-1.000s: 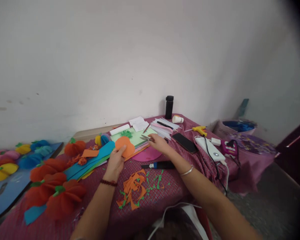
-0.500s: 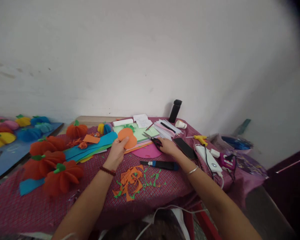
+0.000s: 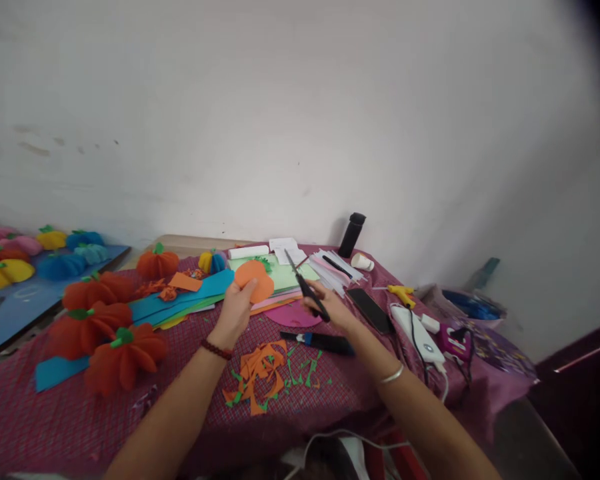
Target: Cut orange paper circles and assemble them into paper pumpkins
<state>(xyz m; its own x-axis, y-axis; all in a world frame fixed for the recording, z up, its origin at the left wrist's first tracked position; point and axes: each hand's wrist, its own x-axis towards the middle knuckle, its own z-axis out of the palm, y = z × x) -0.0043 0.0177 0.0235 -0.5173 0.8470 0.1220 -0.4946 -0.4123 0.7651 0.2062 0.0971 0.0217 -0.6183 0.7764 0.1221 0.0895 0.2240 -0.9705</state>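
Note:
My left hand (image 3: 234, 309) is closed on an orange paper cut-out (image 3: 255, 278), holding it up over the purple cloth-covered table (image 3: 40, 413). My right hand (image 3: 327, 309) grips black-handled scissors (image 3: 304, 285) lifted off the table, their blades pointing up and to the left, just right of the cut-out. Orange and green paper scraps (image 3: 260, 378) lie on the cloth below both hands. A stack of coloured paper sheets (image 3: 190, 299) lies behind my left hand.
Orange paper pumpkins (image 3: 110, 340) sit at the left, with more coloured ones on a blue board (image 3: 25, 280). A utility knife (image 3: 320, 341), phone (image 3: 373, 310), yellow glue gun (image 3: 401, 292), white power bank (image 3: 417, 327), black flask (image 3: 353, 235) and paper cup (image 3: 363, 261) crowd the right.
My right hand has picked the scissors up from the green sheet and raised them toward the orange cut-out. The view has swung slightly left.

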